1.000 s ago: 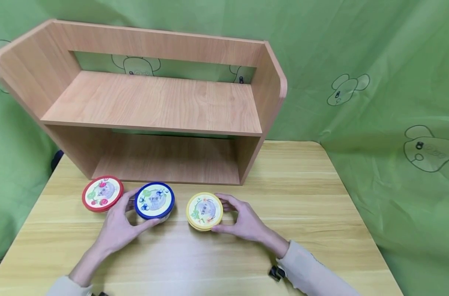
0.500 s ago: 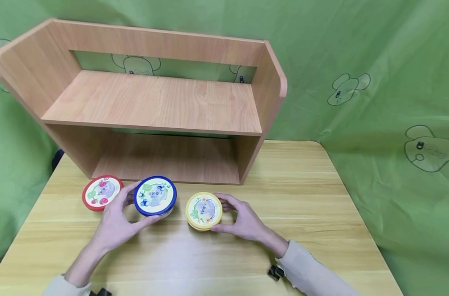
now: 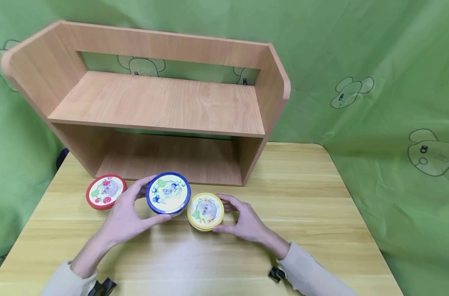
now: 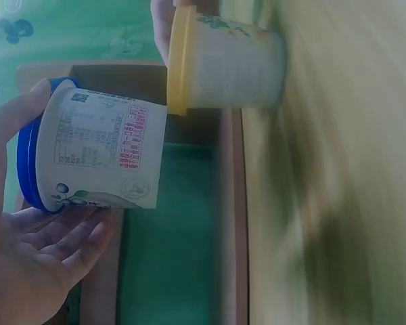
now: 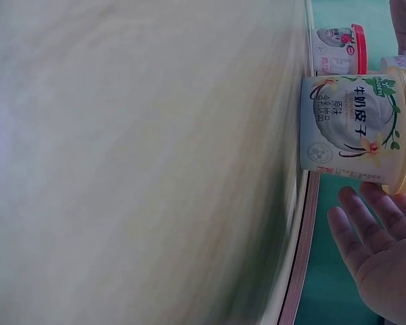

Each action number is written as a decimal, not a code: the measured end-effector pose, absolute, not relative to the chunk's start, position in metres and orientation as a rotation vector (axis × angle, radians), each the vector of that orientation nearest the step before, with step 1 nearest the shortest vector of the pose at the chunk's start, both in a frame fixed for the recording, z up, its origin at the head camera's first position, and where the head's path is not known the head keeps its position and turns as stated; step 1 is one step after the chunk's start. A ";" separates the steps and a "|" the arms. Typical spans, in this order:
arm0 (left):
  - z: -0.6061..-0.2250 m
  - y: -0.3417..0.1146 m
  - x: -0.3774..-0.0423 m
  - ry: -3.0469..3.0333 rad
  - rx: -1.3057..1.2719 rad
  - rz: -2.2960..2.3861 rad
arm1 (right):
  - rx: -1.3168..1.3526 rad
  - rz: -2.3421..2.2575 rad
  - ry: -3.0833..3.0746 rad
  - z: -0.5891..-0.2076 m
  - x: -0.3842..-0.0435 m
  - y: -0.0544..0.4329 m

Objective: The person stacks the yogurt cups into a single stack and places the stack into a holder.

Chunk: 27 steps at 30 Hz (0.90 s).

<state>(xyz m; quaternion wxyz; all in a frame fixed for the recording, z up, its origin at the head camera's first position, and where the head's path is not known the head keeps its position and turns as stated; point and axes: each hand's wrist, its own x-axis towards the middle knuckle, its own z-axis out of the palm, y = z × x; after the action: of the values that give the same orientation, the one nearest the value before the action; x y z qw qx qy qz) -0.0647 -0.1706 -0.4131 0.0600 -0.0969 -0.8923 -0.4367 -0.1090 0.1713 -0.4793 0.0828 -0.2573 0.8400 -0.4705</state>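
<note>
At the bottom edge of the head view, we are seeing two light sleeves [image 3: 313,271], with a small black device [image 3: 102,287] showing beside the left cuff and another black device [image 3: 276,274] beside the right.

Left of lower centre, we are using the left hand [image 3: 126,220] to grip the blue-lidded blueberry cup [image 3: 169,193] between thumb and fingers. We are holding this cup at centre frame, its base clear of the wooden tabletop [image 3: 209,263]; the left wrist view is showing its printed side panel.

Right of centre, we are placing the right hand [image 3: 244,224] around the right side of the yellow-lidded cup [image 3: 206,211], thumb and fingers pinching it near the lid. In the right wrist view, the lower fingers are spreading apart. This cup is standing upright on the tabletop, just beside the blueberry cup, its label reading 牛奶皮子.

Left of the left hand, the red-lidded berry cup [image 3: 106,192] is standing near the front edge of the two-tier wooden shelf unit [image 3: 154,102], which is occupying the upper left.

Farthest back, green fabric [image 3: 394,37] is hanging across the frame, displaying cartoon animal heads [image 3: 352,92] in outline.
</note>
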 end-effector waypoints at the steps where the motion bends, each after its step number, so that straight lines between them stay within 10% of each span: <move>1: -0.412 -0.170 -0.065 -2.704 -0.303 -1.322 | -0.768 -1.404 2.509 -0.479 -0.109 0.171; 27: -0.414 -0.133 -0.070 -2.659 -0.539 -1.411 | -0.751 -1.402 2.495 -0.478 -0.109 0.171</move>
<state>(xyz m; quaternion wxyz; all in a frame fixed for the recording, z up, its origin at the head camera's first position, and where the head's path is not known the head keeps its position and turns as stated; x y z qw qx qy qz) -0.0705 -0.1335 -0.4137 0.0417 -0.1760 -0.8688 -0.4609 -0.1094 0.1709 -0.4778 0.0912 -0.2529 0.8396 -0.4720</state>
